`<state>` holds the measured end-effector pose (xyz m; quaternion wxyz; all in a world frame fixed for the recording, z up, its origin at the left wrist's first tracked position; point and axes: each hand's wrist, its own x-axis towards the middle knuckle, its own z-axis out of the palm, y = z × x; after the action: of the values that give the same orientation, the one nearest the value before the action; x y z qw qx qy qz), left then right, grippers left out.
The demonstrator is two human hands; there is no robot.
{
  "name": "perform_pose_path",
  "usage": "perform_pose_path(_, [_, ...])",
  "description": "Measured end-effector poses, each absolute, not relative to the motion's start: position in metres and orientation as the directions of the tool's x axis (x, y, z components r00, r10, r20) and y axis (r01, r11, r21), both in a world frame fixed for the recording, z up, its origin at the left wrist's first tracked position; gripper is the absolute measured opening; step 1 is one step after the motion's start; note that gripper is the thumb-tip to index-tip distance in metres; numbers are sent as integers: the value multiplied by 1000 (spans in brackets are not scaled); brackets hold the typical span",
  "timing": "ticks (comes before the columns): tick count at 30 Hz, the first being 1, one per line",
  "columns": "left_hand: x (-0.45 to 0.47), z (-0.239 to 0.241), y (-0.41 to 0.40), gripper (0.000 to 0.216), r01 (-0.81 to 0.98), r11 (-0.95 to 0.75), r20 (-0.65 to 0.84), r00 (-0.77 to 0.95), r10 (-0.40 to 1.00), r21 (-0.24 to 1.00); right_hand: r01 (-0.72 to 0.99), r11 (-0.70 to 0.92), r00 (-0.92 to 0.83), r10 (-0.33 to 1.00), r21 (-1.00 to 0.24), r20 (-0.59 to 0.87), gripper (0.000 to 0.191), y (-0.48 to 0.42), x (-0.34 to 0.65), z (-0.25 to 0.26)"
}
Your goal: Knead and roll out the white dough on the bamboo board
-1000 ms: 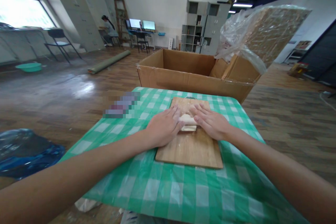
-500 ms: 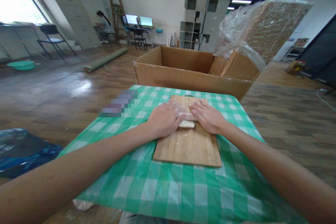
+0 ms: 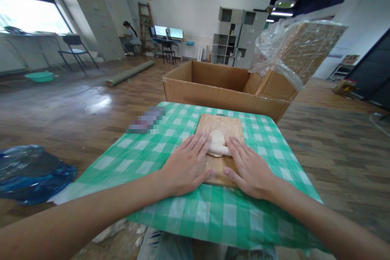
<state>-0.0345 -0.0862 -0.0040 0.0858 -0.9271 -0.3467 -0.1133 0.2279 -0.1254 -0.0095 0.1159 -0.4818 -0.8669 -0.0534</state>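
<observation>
A pale rolling pin (image 3: pixel 219 150) lies crosswise over a round, flat piece of dough (image 3: pixel 217 138) on a wooden cutting board (image 3: pixel 236 124). My left hand (image 3: pixel 187 164) rests flat over the pin's left end, its fingers stretched forward and its thumb out toward the board's near part. Over the right end lies my right hand (image 3: pixel 251 166), also with straight fingers and the thumb spread away. Both palms face down, and the pin's two ends are hidden beneath the fingers. The dough shows on the far side of the pin, with a thin edge on the near side.
A green checked tablecloth (image 3: pixel 204 211) covers the table. At its far left edge is a blurred-out item (image 3: pixel 146 120). Beyond the table stands a large open cardboard box (image 3: pixel 213 91). A blue plastic bag (image 3: pixel 33 174) lies on the left. A person (image 3: pixel 131 36) sits far back.
Both hands have drawn back toward me with the rolling pin. The dough's far part, covered before, now shows beyond the pin. The camera view has shifted somewhat.
</observation>
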Motion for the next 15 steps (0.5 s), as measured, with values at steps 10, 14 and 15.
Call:
perform_pose_path(10, [-54,-11,-111,86,642,-767,301,734,609,-11,802,597,-582,772,23,255,93,-148,225,-3])
perform_pose_path(14, [-54,-10,-107,83,639,-768,283,732,620,28,796,605,-593,769,28,239,89,-141,226,0])
perform_pose_path(15, [-53,-8,-102,80,641,-767,277,730,625,43,802,597,-586,776,26,234,87,-136,225,1])
